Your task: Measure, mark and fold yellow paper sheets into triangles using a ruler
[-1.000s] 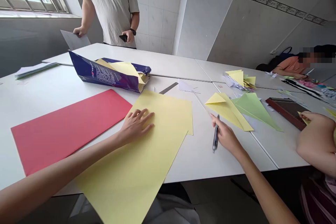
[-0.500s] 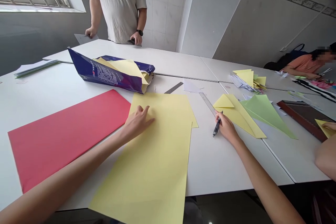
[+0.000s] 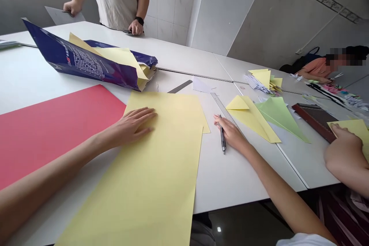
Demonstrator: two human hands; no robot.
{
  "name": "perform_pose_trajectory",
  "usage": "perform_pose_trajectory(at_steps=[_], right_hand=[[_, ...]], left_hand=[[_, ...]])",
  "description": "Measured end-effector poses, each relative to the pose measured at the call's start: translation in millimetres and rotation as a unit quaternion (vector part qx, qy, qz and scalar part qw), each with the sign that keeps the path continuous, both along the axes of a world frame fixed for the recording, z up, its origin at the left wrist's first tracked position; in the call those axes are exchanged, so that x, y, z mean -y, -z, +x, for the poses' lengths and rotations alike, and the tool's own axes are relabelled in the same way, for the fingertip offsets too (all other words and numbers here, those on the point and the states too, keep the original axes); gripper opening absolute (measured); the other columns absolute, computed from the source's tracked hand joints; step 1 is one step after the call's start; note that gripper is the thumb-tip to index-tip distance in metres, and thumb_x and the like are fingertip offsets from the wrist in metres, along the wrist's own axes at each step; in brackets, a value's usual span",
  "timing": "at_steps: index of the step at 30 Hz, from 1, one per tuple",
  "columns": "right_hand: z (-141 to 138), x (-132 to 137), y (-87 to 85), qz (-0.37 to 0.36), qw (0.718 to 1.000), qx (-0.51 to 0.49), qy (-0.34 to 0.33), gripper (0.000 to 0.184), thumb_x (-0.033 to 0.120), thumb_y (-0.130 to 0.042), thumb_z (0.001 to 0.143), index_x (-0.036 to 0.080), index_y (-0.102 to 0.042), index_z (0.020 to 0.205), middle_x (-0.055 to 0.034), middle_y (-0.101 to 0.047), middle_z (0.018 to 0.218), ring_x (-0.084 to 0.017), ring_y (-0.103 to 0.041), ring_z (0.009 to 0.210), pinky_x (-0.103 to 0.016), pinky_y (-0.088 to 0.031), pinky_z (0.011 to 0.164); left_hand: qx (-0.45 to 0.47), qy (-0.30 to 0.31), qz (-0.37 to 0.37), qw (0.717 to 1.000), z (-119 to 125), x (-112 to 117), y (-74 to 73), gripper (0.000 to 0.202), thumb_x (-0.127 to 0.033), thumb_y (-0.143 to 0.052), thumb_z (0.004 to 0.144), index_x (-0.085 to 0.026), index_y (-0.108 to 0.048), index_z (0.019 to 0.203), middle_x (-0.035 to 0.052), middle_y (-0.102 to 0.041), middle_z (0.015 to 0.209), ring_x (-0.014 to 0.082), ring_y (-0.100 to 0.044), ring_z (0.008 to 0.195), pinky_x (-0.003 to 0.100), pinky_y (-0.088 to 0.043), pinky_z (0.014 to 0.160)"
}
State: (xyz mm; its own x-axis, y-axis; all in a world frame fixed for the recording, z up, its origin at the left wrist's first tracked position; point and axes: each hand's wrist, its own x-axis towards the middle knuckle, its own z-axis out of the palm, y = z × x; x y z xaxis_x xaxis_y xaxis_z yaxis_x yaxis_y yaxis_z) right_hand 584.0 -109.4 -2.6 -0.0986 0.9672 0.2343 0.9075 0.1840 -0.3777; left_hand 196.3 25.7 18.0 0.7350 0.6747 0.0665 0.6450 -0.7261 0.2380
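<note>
Flatly listed: the left hand [image 3: 129, 125] lay open and palm-down on a yellow paper sheet [image 3: 155, 177], near its edge beside a red sheet [image 3: 57, 127], holding nothing. The right hand [image 3: 232, 134] narrowly held a pen [image 3: 222, 138], just beside a steel ruler [image 3: 221, 107], with white table [image 3: 239, 177] open between it and the yellow sheet. The left forearm [image 3: 52, 165] and right forearm [image 3: 276, 173] angled inward.

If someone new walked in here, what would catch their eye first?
The big pale yellow paper sheet in the foreground stands out, with the left hand flat on it and a red sheet to its left. Behind them, a dark blue printed bag with yellow paper poking out lies on the white table. To the right, the right hand sits at a pen, beside a green paper triangle.
</note>
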Motion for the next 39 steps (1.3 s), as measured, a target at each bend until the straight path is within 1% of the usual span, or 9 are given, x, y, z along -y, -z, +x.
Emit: perform_pose_trajectory(at_steps=[2, 7, 12, 16, 20, 25, 31, 34, 39], right_hand=[[3, -2, -0.4, -0.005, 1.000, 0.002, -0.006, 0.038, 0.010, -0.028, 0.093, 0.025, -0.057, 0.112, -0.0053, -0.053, 0.145, -0.016, -0.044, 0.139, -0.038, -0.043, 0.111], [7, -6, -1.0, 0.005, 1.000, 0.005, 0.018, 0.049, 0.005, -0.027, 0.089, 0.024, -0.059, 0.121, -0.0044, -0.053, 0.145, -0.015, -0.044, 0.140, -0.037, -0.041, 0.114], [-8, 0, -4.0, 0.031, 0.995, 0.010, 0.090, 0.041, 0.028, -0.032, 0.097, 0.022, -0.050, 0.134, -0.0079, -0.057, 0.140, -0.023, -0.053, 0.132, -0.042, -0.048, 0.106], [-22, 13, -2.7, 0.026, 0.993, 0.025, 0.114, 0.047, 0.040, -0.045, 0.093, 0.020, -0.049, 0.136, -0.0117, -0.057, 0.139, -0.030, -0.055, 0.128, -0.047, -0.050, 0.101], [-25, 14, -1.0, 0.008, 0.993, 0.048, 0.109, 0.045, 0.036, -0.044, 0.094, 0.020, -0.051, 0.135, -0.0117, -0.060, 0.136, -0.030, -0.058, 0.124, -0.046, -0.052, 0.097], [-8, -11, -5.2, -0.003, 0.994, 0.077, 0.079, 0.042, 0.030, -0.044, 0.093, 0.025, -0.053, 0.135, -0.0055, -0.061, 0.136, -0.025, -0.059, 0.123, -0.040, -0.050, 0.100], [-6, -25, -6.0, 0.047, 0.993, 0.080, 0.074, 0.043, 0.033, -0.042, 0.093, 0.018, -0.056, 0.130, -0.0113, -0.058, 0.138, -0.027, -0.049, 0.134, -0.046, -0.042, 0.110], [-9, -20, -7.3, 0.070, 0.992, 0.078, 0.073, 0.044, 0.039, -0.043, 0.093, 0.020, -0.055, 0.130, -0.0084, -0.058, 0.138, -0.025, -0.049, 0.133, -0.042, -0.039, 0.112], [30, -15, -9.0, 0.079, 0.971, 0.082, 0.209, 0.044, 0.040, -0.039, 0.090, 0.013, -0.064, 0.115, -0.0161, -0.069, 0.114, -0.031, -0.061, 0.108, -0.045, -0.048, 0.091]], left_hand=[[-0.009, -0.001, 0.009, 1.000, 5, 3, 2.6, 0.071, -0.065, -0.026, 0.094, -0.024, -0.034, 0.151, 0.0048, -0.032, 0.158, 0.0277, -0.024, 0.148, 0.047, -0.017, 0.123], [-0.013, -0.007, 0.037, 0.999, 11, 12, 3.4, 0.076, -0.068, -0.018, 0.094, -0.021, -0.033, 0.151, 0.0071, -0.033, 0.158, 0.0298, -0.025, 0.147, 0.050, -0.021, 0.121], [-0.011, -0.015, 0.051, 0.999, 8, 22, 3.8, 0.075, -0.068, -0.019, 0.094, -0.021, -0.034, 0.151, 0.0088, -0.036, 0.156, 0.0303, -0.029, 0.146, 0.050, -0.024, 0.120], [-0.012, -0.024, 0.051, 0.998, 3, 33, 2.7, 0.070, -0.065, -0.022, 0.096, -0.023, -0.036, 0.150, 0.0074, -0.037, 0.156, 0.0281, -0.031, 0.145, 0.047, -0.025, 0.120], [-0.008, -0.030, 0.032, 0.999, -6, 37, 1.0, 0.066, -0.063, -0.021, 0.097, -0.026, -0.035, 0.150, 0.0045, -0.036, 0.156, 0.0261, -0.032, 0.145, 0.046, -0.025, 0.120], [0.005, -0.036, 0.009, 0.999, -22, 33, 3.5, 0.071, -0.063, -0.022, 0.096, -0.021, -0.025, 0.153, 0.0072, -0.031, 0.159, 0.0264, -0.037, 0.142, 0.044, -0.032, 0.117], [0.005, -0.026, 0.003, 1.000, -46, 46, 3.7, 0.063, -0.057, -0.022, 0.098, -0.023, -0.032, 0.151, 0.0033, -0.034, 0.157, 0.0233, -0.034, 0.144, 0.042, -0.026, 0.121], [0.000, -0.007, 0.012, 1.000, -51, 52, 3.0, 0.060, -0.053, -0.022, 0.100, -0.023, -0.032, 0.151, 0.0030, -0.036, 0.156, 0.0220, -0.033, 0.145, 0.042, -0.023, 0.123], [0.000, 0.009, 0.039, 0.999, -45, 52, 3.3, 0.059, -0.054, -0.026, 0.100, -0.023, -0.037, 0.149, 0.0039, -0.040, 0.154, 0.0226, -0.037, 0.143, 0.044, -0.023, 0.123]])
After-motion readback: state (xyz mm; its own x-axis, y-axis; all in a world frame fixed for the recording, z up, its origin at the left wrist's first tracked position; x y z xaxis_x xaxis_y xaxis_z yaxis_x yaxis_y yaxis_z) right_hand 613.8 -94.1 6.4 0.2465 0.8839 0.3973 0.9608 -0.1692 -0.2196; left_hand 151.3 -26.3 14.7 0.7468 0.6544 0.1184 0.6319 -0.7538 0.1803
